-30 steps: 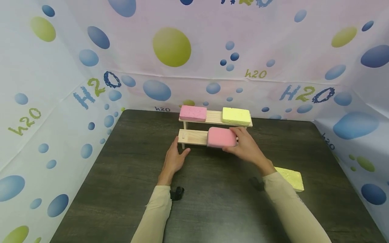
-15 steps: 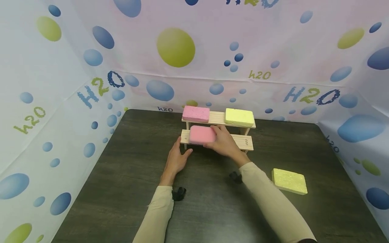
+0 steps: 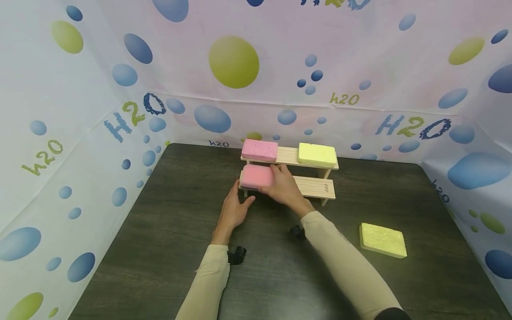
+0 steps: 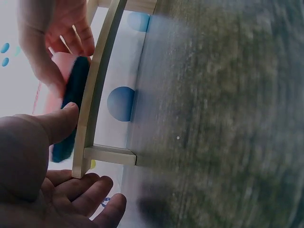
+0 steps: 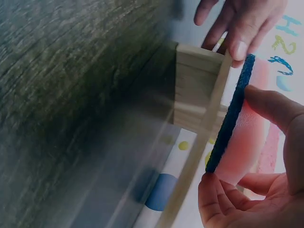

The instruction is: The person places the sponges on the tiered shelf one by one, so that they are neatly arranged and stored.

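A pink sponge with a dark scouring layer underneath lies over the left part of the lower step of a small two-step wooden shelf. My right hand grips its right end, thumb on the near side and fingers behind, as the right wrist view shows. My left hand is at the left end of the lower step, fingers extended and thumb apart. In the left wrist view, the left thumb overlaps the dark layer and the fingers reach the end of the board.
On the upper step sit a darker pink sponge at left and a yellow sponge at right. Another yellow sponge lies on the dark table at right. A bubble-patterned sheet rises behind and at both sides.
My right hand has moved left along the lower step with the pink sponge, from its right part to its left end. The left hand has stayed about where it was.
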{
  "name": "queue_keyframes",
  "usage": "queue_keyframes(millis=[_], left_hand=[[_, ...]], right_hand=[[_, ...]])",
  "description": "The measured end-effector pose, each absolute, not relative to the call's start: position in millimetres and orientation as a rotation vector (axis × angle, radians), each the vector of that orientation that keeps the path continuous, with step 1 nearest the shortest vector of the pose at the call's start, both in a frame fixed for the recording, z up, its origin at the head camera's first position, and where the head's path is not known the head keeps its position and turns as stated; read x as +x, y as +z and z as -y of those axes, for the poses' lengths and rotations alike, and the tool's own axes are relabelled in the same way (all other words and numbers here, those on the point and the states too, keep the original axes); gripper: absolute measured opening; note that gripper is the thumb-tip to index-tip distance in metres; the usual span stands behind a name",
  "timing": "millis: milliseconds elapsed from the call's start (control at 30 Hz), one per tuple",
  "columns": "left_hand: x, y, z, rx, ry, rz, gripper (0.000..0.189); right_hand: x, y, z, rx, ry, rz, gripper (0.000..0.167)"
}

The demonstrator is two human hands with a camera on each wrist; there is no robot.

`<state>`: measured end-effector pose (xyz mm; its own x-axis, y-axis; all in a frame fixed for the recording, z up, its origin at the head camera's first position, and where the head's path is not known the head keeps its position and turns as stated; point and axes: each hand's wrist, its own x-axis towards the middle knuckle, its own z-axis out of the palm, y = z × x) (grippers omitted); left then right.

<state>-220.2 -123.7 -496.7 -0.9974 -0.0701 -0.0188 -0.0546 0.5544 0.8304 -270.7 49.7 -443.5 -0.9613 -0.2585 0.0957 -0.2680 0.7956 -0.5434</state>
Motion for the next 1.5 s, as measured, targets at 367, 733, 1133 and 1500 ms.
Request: queue_keyframes(millis=[367, 733, 1133, 1500], left_hand=[[-218.9, -496.7, 122.6, 0.116, -1.463, 2.754, 0.079], [-220.6, -497.0, 123.9, 0.138, -1.463, 2.754, 0.08], [-221.2, -497.7, 121.4, 0.15, -1.468, 2.759, 0.079], [-219.1, -494.1, 121.6, 0.16, -1.479, 2.765, 0.079]], right_hand=[[-268.4, -448.2, -55.3, 0.403, 0.882, 2.992, 0.097], [-236.5, -443.0, -110.5, 0.373, 1.063, 2.927, 0.089], [-192.7, -433.7, -195.5, 0.37, 1.018, 2.888, 0.08], [-141.1, -438.7, -286.9, 0.111, 0.903, 3.009, 0.093]])
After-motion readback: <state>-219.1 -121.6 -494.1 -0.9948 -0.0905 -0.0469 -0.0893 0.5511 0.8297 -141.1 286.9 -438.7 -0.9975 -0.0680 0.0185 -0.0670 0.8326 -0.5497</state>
